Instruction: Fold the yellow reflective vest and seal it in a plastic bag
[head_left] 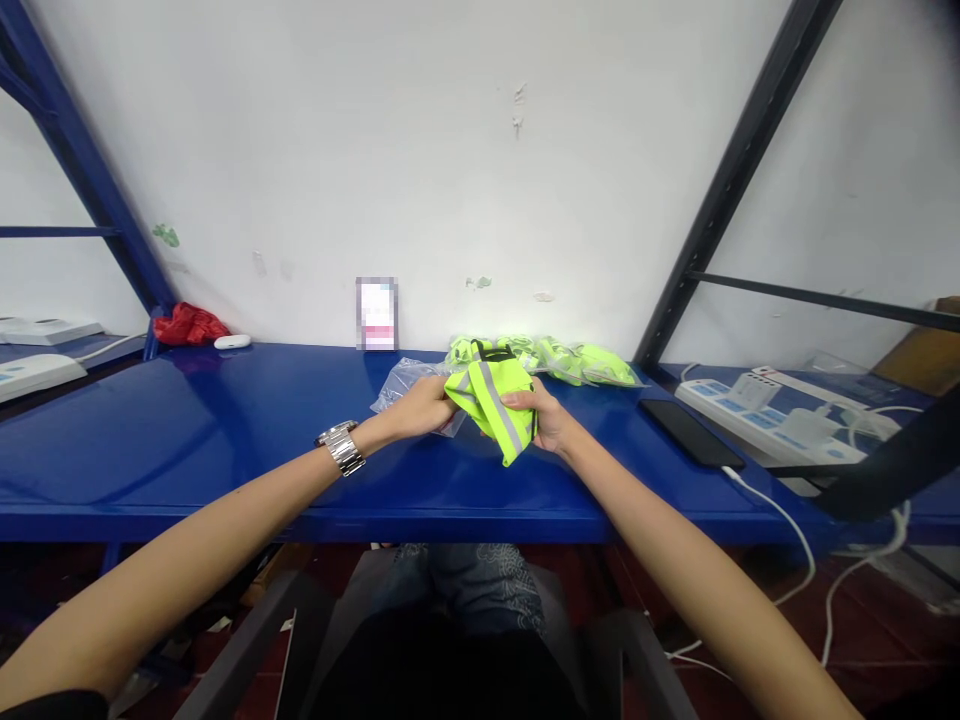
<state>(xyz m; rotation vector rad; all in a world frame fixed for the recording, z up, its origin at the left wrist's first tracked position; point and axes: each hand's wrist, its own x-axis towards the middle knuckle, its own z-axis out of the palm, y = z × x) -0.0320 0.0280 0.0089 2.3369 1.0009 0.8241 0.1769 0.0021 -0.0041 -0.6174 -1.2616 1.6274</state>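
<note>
The vest (489,398) is fluorescent yellow-green fabric with a grey reflective stripe and black trim at its top edge. It is folded into a compact bundle and held just above the rear middle of the blue table (225,440).

The left hand (424,408), with a metal watch on its wrist, is closed on the bundle's left edge. The right hand (547,415) grips the right side, thumb on top and fingers underneath. Both forearms extend forward over the table edge.

Surrounding items:
- A pile of similar vests (559,358) lies just behind the held one.
- A white power strip (757,412) lies to the right.
- A clear plastic bag (397,382) lies under the left hand.
- A black phone (690,432) lies near the right hand, with a white cable plugged in.
- A red cloth (187,324) lies at the far left.
</note>
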